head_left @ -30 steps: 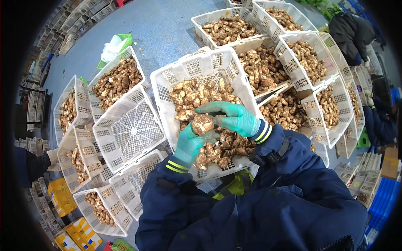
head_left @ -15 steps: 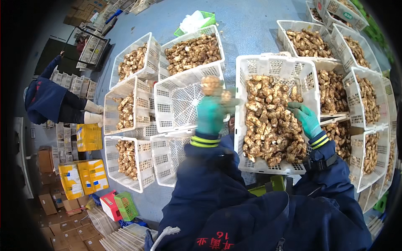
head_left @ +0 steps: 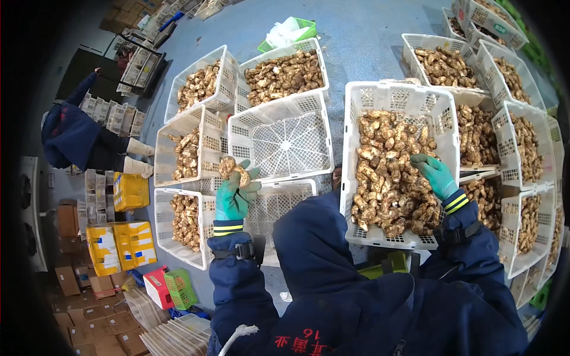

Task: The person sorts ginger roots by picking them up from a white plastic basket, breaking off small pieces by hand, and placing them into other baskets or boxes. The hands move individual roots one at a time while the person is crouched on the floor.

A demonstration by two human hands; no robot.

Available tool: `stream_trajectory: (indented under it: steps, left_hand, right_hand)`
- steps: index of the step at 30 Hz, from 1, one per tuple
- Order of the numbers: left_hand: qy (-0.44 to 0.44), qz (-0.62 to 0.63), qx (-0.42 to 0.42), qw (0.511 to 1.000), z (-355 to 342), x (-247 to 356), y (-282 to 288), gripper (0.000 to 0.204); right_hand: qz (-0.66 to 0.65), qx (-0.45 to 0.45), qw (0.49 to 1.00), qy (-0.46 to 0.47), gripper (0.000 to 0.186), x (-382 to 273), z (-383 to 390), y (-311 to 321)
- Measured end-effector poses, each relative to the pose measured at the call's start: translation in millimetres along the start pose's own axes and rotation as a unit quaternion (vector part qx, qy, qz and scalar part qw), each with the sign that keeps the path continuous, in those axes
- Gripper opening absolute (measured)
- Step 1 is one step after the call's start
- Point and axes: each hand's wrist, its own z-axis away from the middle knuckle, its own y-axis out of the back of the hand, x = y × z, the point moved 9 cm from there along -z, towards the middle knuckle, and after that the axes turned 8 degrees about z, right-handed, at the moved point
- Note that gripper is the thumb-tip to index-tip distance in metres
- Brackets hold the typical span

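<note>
My left hand (head_left: 233,199), in a green glove, is closed on brown and cream mushrooms (head_left: 227,167); at least two thick pieces show at the fingers. It is raised above the white crates on the left, near an unfilled white crate (head_left: 286,145). My right hand (head_left: 436,175), also green-gloved, is at the right side of a large white crate (head_left: 392,241) in front of me. Its fingers are stretched out over the mushroom heap (head_left: 389,172) in that crate, touching it or just above. No mushroom shows in its grasp, though the palm is hidden.
White crates of mushrooms stand on the left (head_left: 187,228), at the back (head_left: 285,74) and along the right (head_left: 522,142). Another person (head_left: 80,133) stands at the far left beside yellow-wrapped boxes (head_left: 122,246). A green basket (head_left: 306,28) with white plastic lies on the blue floor.
My left hand has moved left with the mushrooms, from beside the large crate to over the left-hand crates. My right hand remains at the mushroom heap.
</note>
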Motion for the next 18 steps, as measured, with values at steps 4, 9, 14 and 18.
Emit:
stream_trajectory:
  steps: [4,9,14,18]
  left_hand:
    - [-0.002,0.026,0.08,0.996,-17,-29,4,0.052]
    - [-0.209,-0.112,0.116,0.965,-4,126,133,0.05]
    - [-0.22,0.004,0.24,0.945,-54,121,22,0.06]
    - [-0.096,-0.041,-0.084,0.991,-73,-13,-134,0.049]
  right_hand:
    - [-0.031,-0.006,0.999,-0.006,0.03,18,3,19]
    - [0.073,-0.008,0.997,-0.008,0.027,-23,-5,-17]
    - [0.145,0.03,0.988,-0.04,0.026,-16,4,13]
    - [0.162,0.038,0.979,-0.114,0.029,-10,7,18]
